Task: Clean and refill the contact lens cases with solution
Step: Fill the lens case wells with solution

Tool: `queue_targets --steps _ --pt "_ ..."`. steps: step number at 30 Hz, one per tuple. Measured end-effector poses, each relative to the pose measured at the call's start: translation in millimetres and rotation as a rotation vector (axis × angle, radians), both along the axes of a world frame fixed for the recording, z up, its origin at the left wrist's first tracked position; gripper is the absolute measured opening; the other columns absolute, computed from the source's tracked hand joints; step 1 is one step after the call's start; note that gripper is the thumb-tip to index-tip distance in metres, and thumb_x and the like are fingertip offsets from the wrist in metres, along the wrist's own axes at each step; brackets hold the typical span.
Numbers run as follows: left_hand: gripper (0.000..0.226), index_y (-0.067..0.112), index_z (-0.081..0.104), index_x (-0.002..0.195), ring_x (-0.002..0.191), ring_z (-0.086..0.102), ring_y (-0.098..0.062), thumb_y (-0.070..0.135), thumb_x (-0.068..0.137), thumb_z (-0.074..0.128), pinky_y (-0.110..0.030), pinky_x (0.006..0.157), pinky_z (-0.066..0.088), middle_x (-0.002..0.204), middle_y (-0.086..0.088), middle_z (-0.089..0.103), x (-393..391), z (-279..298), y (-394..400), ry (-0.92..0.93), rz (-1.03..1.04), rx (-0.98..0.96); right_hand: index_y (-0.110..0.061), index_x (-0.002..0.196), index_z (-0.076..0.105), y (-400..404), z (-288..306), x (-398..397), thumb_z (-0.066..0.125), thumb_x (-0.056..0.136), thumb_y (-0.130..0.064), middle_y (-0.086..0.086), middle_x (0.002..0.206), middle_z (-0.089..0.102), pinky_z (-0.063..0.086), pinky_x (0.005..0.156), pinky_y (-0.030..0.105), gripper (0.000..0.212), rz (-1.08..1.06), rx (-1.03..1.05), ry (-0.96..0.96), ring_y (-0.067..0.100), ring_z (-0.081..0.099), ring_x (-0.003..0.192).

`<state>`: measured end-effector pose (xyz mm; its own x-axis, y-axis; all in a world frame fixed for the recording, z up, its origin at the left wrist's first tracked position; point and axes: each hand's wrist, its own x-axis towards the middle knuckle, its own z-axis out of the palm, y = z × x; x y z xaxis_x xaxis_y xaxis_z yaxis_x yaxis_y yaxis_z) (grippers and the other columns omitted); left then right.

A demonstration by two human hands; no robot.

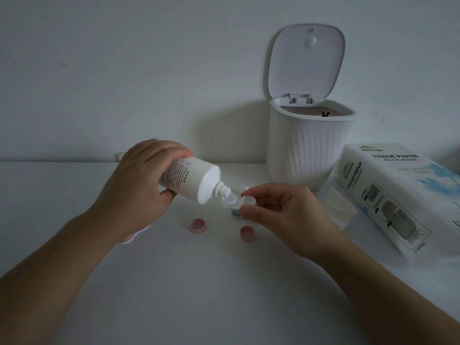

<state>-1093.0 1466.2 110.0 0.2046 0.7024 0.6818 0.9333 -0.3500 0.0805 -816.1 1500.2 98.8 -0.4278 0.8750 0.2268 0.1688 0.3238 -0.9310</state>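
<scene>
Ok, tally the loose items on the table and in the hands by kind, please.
Solution bottle: 1
Clear lens case: 1
Pink caps: 2
Teal cap: 1
Lidded bin: 1
Tissue paper pack: 1
Loose tissue: 1
Total: 8

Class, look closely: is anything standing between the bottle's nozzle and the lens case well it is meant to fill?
Nothing visible does. The solution bottle, gripped by the left hand, points its uncapped nozzle at the open well of the lens case pinched by the right hand.
</scene>
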Motion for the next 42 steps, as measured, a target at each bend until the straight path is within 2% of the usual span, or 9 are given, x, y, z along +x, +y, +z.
queue_targets --steps 6,14,18,22,26,29,31,38,42 --pt "0.071 0.023 0.058 0.127 0.123 0.052 -0.020 -0.001 0.066 0.085 -0.016 0.112 0.023 0.129 0.011 0.059 -0.4 -1.1 -0.5 -0.019 0.009 -0.009 -0.023 0.090 0.078 -0.2 0.7 0.2 0.083 0.080 -0.021 0.003 0.087 0.079 0.058 0.088 0.043 0.011 0.005 0.003 -0.003 0.025 0.076 0.088" --pt "0.070 0.024 0.057 0.128 0.121 0.053 -0.018 0.004 0.067 0.084 -0.016 0.108 0.025 0.128 0.012 0.058 -0.5 -0.3 -0.5 -0.018 0.005 -0.004 -0.030 0.092 0.077 0.1 0.8 -0.5 0.083 0.080 -0.023 0.004 0.087 0.079 0.057 0.088 0.046 0.015 0.015 0.011 0.016 0.029 0.075 0.088" --pt "0.070 0.024 0.057 0.128 0.120 0.053 -0.016 0.004 0.068 0.085 -0.013 0.107 0.025 0.128 0.012 0.058 0.7 -0.3 -1.8 -0.030 0.005 -0.010 -0.025 0.091 0.078 0.3 0.4 0.5 0.083 0.079 -0.024 0.007 0.087 0.078 0.058 0.087 0.046 0.013 0.007 0.013 0.027 0.029 0.075 0.086" --pt "0.069 0.025 0.056 0.130 0.122 0.052 -0.013 0.007 0.070 0.087 -0.015 0.105 0.028 0.130 0.014 0.058 3.0 -1.1 -2.8 -0.085 0.004 -0.019 -0.022 0.092 0.078 0.3 0.9 1.2 0.082 0.080 -0.021 0.006 0.086 0.078 0.057 0.085 0.040 0.012 0.009 0.020 0.036 0.026 0.075 0.084" --pt "0.070 0.024 0.057 0.131 0.122 0.048 -0.003 0.009 0.070 0.088 -0.026 0.104 0.036 0.128 0.022 0.053 5.5 -2.3 -4.1 -0.166 0.002 -0.017 -0.026 0.100 0.076 1.6 0.1 1.5 0.082 0.081 -0.023 0.001 0.083 0.078 0.058 0.081 0.026 0.020 0.018 0.014 0.019 0.015 0.074 0.076" --pt "0.070 0.025 0.058 0.130 0.119 0.043 0.013 0.008 0.069 0.089 -0.011 0.101 0.033 0.123 0.032 0.051 6.0 -2.8 -5.2 -0.237 -0.005 -0.026 -0.027 0.107 0.071 0.9 0.3 1.2 0.080 0.083 -0.022 0.007 0.084 0.076 0.058 0.080 0.029 0.026 0.034 0.008 0.012 0.018 0.074 0.078" --pt "0.071 0.023 0.058 0.129 0.115 0.040 0.020 0.004 0.067 0.089 0.000 0.095 0.029 0.122 0.035 0.049 5.8 -3.5 -5.8 -0.275 -0.011 -0.031 -0.026 0.102 0.070 0.0 0.5 1.0 0.080 0.084 -0.020 0.004 0.088 0.078 0.059 0.080 0.031 0.021 0.060 -0.018 0.036 0.019 0.077 0.084" --pt "0.067 0.031 0.058 0.123 0.107 0.049 0.018 0.006 0.069 0.088 0.003 0.083 0.034 0.116 0.025 0.059 5.5 -2.3 -10.5 -0.485 -0.020 -0.089 -0.024 0.093 0.073 -3.5 4.0 3.4 0.081 0.082 -0.016 0.005 0.091 0.077 0.058 0.086 0.040 0.016 0.068 -0.016 0.039 0.028 0.074 0.087" --pt "0.066 0.040 0.054 0.118 0.102 0.051 0.021 0.007 0.071 0.087 0.004 0.077 0.035 0.115 0.026 0.060 6.9 -1.5 -12.5 -0.586 -0.021 -0.108 -0.038 0.095 0.073 -8.4 9.3 11.0 0.082 0.078 -0.032 -0.018 0.073 0.064 0.049 0.065 0.020 0.020 0.009 0.093 -0.123 0.005 0.055 0.063"
